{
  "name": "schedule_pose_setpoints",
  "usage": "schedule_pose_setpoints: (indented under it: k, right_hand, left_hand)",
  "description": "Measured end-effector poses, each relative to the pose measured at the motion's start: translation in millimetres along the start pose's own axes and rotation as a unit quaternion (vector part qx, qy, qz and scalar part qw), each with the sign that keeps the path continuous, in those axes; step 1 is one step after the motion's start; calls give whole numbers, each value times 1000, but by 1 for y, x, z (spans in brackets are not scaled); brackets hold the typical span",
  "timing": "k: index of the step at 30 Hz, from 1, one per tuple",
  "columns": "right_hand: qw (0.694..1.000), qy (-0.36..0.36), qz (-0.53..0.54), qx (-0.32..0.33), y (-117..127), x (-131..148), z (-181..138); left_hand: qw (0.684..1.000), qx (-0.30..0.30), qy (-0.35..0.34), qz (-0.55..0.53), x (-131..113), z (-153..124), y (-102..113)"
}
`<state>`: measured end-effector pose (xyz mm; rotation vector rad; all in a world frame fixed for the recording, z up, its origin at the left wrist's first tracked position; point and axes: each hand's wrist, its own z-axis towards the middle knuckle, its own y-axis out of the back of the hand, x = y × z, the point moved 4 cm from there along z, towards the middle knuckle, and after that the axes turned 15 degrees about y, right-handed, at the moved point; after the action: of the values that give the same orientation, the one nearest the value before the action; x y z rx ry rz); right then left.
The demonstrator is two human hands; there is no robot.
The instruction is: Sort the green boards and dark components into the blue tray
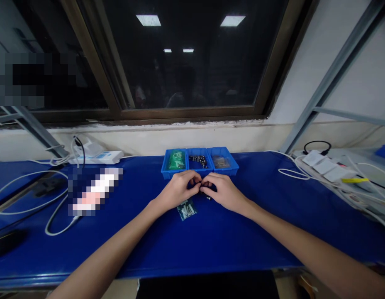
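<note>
Bare forearms of the person, left [108,253] and right [307,245], enter from the lower corners and converge over a blue bench top [242,236]. Left hand [178,191] and right hand [225,192] meet at centre in a narrow grip, their fingertips [192,177] closed about a small dark object [205,185]. This object is mostly hidden by the fingers; which hand bears it cannot be told. Just below the hands lies a small clear bag [186,209] of pale screws, and a single small screw [208,198] rests beside the right hand. Directly beyond the hands stands a blue three-compartment tray [199,153]: a green packet [176,160] fills the left compartment, loose dark metal parts [198,160] the middle, and a clear packet [221,162] the right. To the left, looped white cable [24,195] and a pixelated patch [94,192] lie on the bench, with a white power strip [96,155] behind them. To the right are a coil of white cable [292,171] and white plugs [323,164]. A dark, brown-framed window [186,54] closes the far side.
</note>
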<state>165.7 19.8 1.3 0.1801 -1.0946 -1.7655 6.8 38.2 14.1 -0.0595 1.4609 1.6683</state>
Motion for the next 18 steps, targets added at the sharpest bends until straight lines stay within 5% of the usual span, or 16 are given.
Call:
schedule_pose_setpoints:
  k: [9,18]
  right_hand:
    - [999,-14,27,-43,-3,-2,-1]
    - [998,4,12,-59,-2,0,0]
  left_hand:
    - [998,-29,21,-61,-1,1,-4]
    - [999,-34,-14,-10,-5,-1,0]
